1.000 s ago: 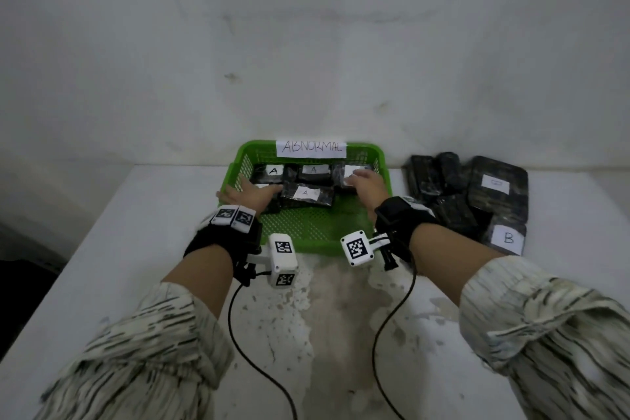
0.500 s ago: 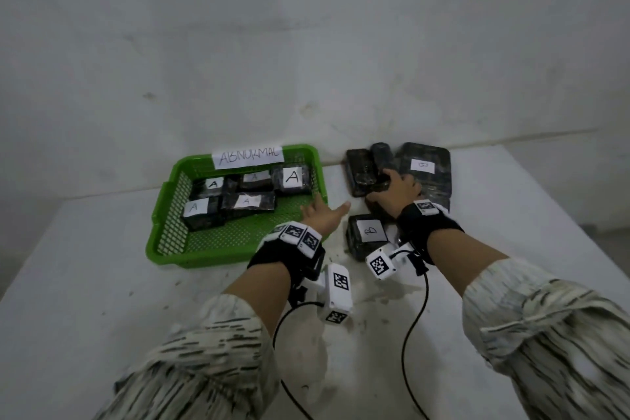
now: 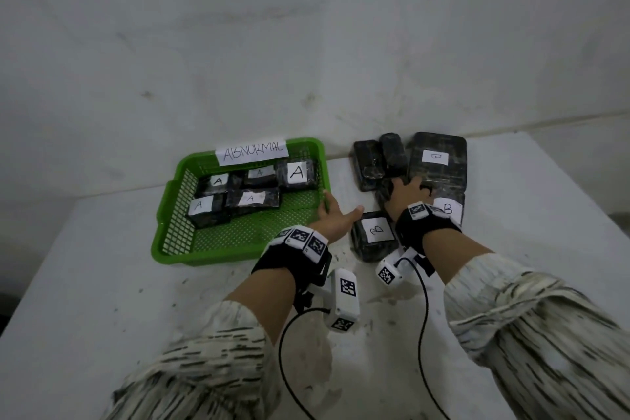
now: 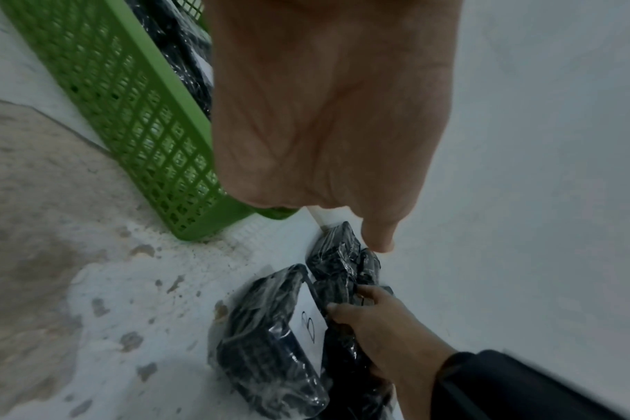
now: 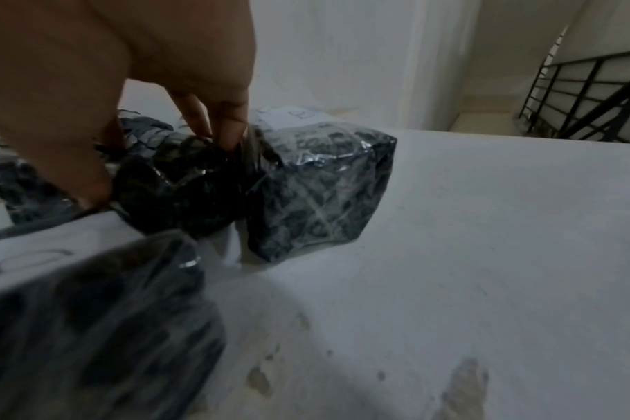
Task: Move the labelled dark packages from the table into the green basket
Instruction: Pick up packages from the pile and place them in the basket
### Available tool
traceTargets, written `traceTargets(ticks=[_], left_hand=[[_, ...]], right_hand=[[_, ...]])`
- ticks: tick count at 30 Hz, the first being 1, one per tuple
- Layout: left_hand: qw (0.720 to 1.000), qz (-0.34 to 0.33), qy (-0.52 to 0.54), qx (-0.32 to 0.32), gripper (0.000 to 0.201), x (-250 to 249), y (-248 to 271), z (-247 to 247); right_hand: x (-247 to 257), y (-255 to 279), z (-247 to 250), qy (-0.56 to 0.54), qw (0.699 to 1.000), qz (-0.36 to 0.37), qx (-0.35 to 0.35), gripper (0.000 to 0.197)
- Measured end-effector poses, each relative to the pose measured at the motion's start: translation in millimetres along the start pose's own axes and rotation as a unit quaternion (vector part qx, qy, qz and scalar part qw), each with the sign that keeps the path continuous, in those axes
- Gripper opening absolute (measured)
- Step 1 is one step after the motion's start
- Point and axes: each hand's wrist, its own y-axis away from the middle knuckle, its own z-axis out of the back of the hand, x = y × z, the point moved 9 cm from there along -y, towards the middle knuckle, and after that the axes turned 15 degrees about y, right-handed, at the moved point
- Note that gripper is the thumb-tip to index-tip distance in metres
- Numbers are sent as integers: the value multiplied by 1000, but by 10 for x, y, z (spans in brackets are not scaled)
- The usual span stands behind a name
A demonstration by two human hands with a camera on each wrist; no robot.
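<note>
The green basket [image 3: 204, 257] labelled ABNORMAL holds several dark wrapped packages [image 3: 250, 199] marked A. To its right on the table lies a pile of dark packages marked B [image 3: 438, 157]. My right hand [image 3: 405, 193] is on that pile. In the right wrist view its thumb and fingers [image 5: 227, 133] curl round a dark package [image 5: 176, 193] in the middle. My left hand [image 3: 332, 218] is open by the basket's right rim, its thumb pointing at a small B package [image 3: 373, 235] without holding it.
Two unlabelled dark packages [image 3: 368, 160] lie at the back of the pile by the wall. Another B package [image 3: 450, 208] sits beside my right wrist. The white table [image 3: 102, 266] has worn patches at the front. A stair railing [image 5: 576, 93] shows beyond its right edge.
Both hands left the basket and moved right. The right hand reached the B pile and closed on a package. The left hand stopped at the basket's right rim.
</note>
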Motion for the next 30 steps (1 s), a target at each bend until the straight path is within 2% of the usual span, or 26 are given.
traceTargets(ticks=[3, 6, 8, 10, 12, 13, 16, 19, 22, 25, 28, 30], left_hand=[[1000, 4, 10, 10, 89, -14, -1, 46], [997, -4, 73, 18, 88, -40, -1, 117], [987, -26, 159, 7, 79, -83, 19, 205], [973, -43, 224, -27, 66, -107, 57, 358], [964, -65, 255, -46, 60, -152, 102, 496], [959, -77, 267, -52, 59, -167, 106, 556], [940, -116, 314, -58, 60, -237, 179, 704], [913, -156, 371, -67, 52, -281, 340, 836], [895, -181, 404, -52, 44, -227, 392, 915], [897, -207, 384, -70, 36, -141, 442, 1044], [911, -236, 330, -73, 34, -101, 518, 1122], [910, -250, 321, -76, 35, -103, 581, 1140]], right_hand=[[-78, 20, 141, -82, 996, -30, -35, 47], [-135, 53, 288, -214, 972, -57, -73, 44], [-74, 65, 375, -364, 927, -28, -83, 36], [49, 133, 466, -520, 852, 9, -61, 24], [184, 233, 529, -599, 801, 19, -11, 25], [262, 301, 551, -614, 789, 22, 15, 26], [520, 485, 558, -628, 773, 53, 79, 29], [768, 662, 493, -635, 753, 90, 148, 33], [897, 829, 456, -602, 766, 112, 194, 32], [958, 928, 472, -570, 782, 139, 209, 31], [1074, 1040, 481, -538, 790, 184, 229, 49], [1156, 1124, 463, -511, 801, 203, 237, 58]])
